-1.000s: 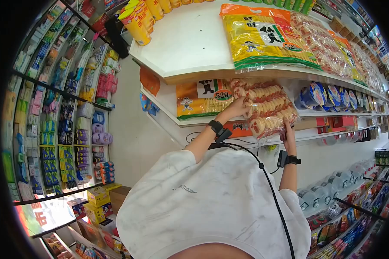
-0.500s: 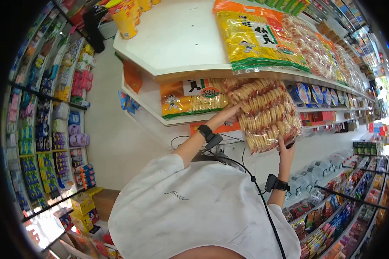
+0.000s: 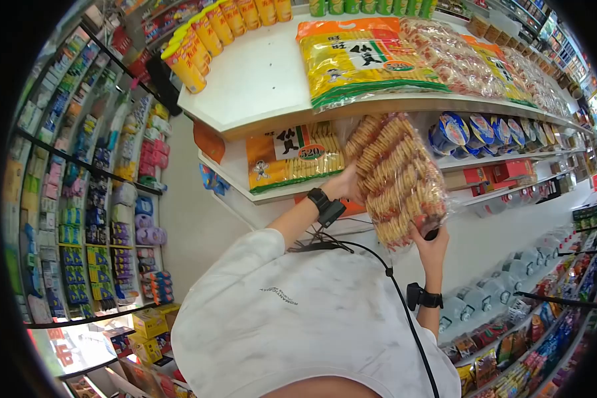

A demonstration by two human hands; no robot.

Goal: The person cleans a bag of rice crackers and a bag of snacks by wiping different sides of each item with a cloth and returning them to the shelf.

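A clear plastic bag of round crackers (image 3: 395, 176) hangs tilted between my two hands in front of the shelf unit. My left hand (image 3: 350, 184) grips its left edge, with the fingers partly hidden by the bag. At the lower right corner my right hand (image 3: 431, 240) is closed on the bag, thumb on the front. Just left of the bag, an orange and yellow cracker pack (image 3: 295, 157) lies on the lower shelf. Above, a yellow pack (image 3: 361, 60) and more clear cracker bags (image 3: 441, 58) lie on the top shelf (image 3: 245, 93).
Yellow cans (image 3: 194, 63) line the top shelf's far left corner. Blue-lidded bowls (image 3: 450, 131) stand on the shelf right of the bag. Large clear bottles (image 3: 491, 288) stand on the floor at right. A cable (image 3: 408, 318) hangs over my shirt. Stocked racks (image 3: 79, 219) rise at left.
The view has shifted, showing more yellow cans and green cans at the top. The cracker bag has turned steeper and moved slightly left, still in both hands.
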